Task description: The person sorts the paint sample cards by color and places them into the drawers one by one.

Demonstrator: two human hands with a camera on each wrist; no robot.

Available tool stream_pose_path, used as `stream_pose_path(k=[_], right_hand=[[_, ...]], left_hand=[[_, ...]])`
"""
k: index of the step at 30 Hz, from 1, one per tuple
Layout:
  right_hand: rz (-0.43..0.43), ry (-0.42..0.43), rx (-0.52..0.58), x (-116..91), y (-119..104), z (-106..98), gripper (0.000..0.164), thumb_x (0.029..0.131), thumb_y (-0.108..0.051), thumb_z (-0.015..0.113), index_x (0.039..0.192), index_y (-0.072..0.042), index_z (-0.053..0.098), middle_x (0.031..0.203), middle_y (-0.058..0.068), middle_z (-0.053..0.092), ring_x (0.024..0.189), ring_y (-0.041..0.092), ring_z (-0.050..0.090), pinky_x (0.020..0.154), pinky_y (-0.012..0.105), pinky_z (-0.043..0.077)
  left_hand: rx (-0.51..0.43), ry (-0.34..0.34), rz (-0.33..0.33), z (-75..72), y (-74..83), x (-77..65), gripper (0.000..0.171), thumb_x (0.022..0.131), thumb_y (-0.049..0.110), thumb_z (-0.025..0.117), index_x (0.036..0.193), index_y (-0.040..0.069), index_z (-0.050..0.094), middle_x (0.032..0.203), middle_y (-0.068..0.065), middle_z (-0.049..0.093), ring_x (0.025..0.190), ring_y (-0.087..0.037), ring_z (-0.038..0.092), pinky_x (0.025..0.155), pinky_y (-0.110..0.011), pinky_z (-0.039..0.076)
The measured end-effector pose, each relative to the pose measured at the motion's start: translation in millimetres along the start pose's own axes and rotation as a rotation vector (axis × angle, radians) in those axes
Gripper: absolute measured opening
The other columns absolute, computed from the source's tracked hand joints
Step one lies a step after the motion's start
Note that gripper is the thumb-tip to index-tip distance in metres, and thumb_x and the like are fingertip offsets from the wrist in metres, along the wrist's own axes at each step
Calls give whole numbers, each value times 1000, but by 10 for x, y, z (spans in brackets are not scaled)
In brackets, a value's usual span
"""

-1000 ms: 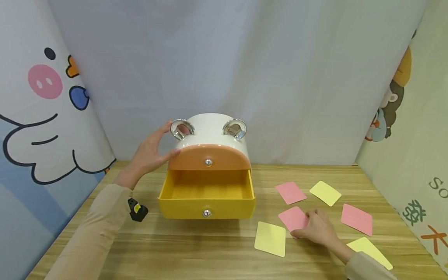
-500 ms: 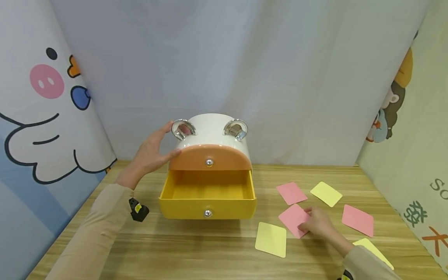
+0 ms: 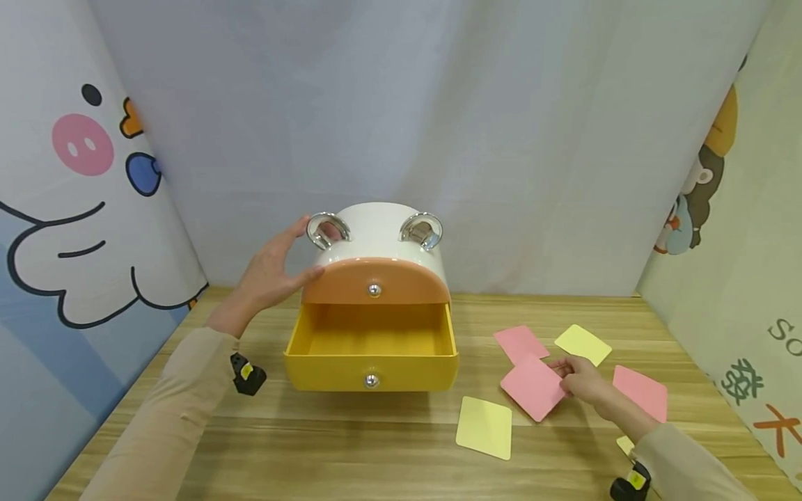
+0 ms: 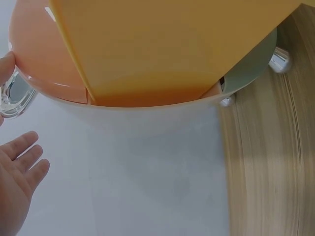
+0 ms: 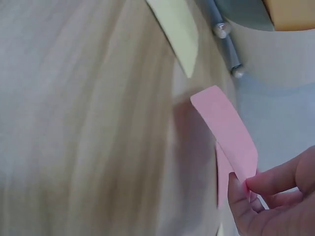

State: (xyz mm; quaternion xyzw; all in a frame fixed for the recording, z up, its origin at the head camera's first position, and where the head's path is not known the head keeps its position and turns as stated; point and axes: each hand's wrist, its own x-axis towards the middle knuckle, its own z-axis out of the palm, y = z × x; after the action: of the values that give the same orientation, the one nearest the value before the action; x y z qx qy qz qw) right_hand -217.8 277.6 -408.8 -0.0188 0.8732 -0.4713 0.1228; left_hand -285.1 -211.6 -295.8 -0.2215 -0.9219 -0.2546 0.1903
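A small drawer cabinet (image 3: 376,233) with a white rounded body and silver ears stands on the table. Its orange upper drawer (image 3: 410,284) is closed; the yellow lower drawer (image 3: 401,374) is pulled out with nothing in it. My left hand (image 3: 266,275) rests against the cabinet's left side, thumb at the orange drawer's edge and other fingers extended in the left wrist view. On the right, my right hand (image 3: 585,381) pinches a pink card (image 5: 229,130) with rounded corners between thumb and fingers. That card is lifted and tilted over the table, overlapping another pink card (image 3: 519,341) in the head view.
A yellow card (image 3: 484,428) lies right of the drawer, nearer the front. Behind the right hand lies another yellow card (image 3: 583,342). A pink card (image 3: 642,391) is farther right; a yellow card (image 3: 625,445) is mostly hidden under the right forearm. Curtains (image 3: 539,153) enclose the table.
The right hand has shifted from the pink card's front edge to its right edge and raised it off the table, slightly back and right. The left hand and cabinet have stayed put.
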Motion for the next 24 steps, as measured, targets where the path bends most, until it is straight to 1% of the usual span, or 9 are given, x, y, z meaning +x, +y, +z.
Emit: stream_pose_path(k=[4,7,12,15,19,24], right_hand=[[-25,-27,-3,21,-156,-80,41,76,13,40,116,22,40,90,15,49,73,16,46,61,27,48],[-63,-58,3,52,-310,-131,40,78,13,41,117,21,40,93,16,49,75,16,48,65,29,51],[-133,-101,23,97,-617,-195,41,80,10,43,120,20,39,95,16,49,78,16,49,64,26,51],[-176,-120,13,113,-797,-225,41,82,9,43,121,19,39,97,16,49,80,16,48,66,25,51],[-218,-130,-13,132,-1023,-237,38,82,9,44,119,18,42,97,15,49,81,16,48,69,27,51],[-230,-148,-4,147,-1287,-202,37,84,7,45,120,15,43,100,16,50,83,16,50,75,32,51]], left_hand=[[3,-7,-3,-5,1,1,82,84,44,59,147,14,15,142,-19,32,130,-38,28,103,-58,23],[6,-8,2,-12,0,3,82,84,44,58,147,13,16,142,-19,33,129,-39,28,103,-57,22],[4,0,9,-13,-5,8,82,83,44,60,146,12,17,141,-19,34,129,-39,29,102,-58,23],[-1,2,11,-9,-5,11,82,83,43,61,146,12,18,141,-19,34,129,-38,29,103,-57,23],[-8,1,14,-7,-4,11,82,83,43,61,146,14,17,142,-19,33,129,-38,29,103,-57,23],[-10,1,9,-11,2,8,82,83,43,61,146,13,18,142,-19,33,129,-38,29,102,-58,23]])
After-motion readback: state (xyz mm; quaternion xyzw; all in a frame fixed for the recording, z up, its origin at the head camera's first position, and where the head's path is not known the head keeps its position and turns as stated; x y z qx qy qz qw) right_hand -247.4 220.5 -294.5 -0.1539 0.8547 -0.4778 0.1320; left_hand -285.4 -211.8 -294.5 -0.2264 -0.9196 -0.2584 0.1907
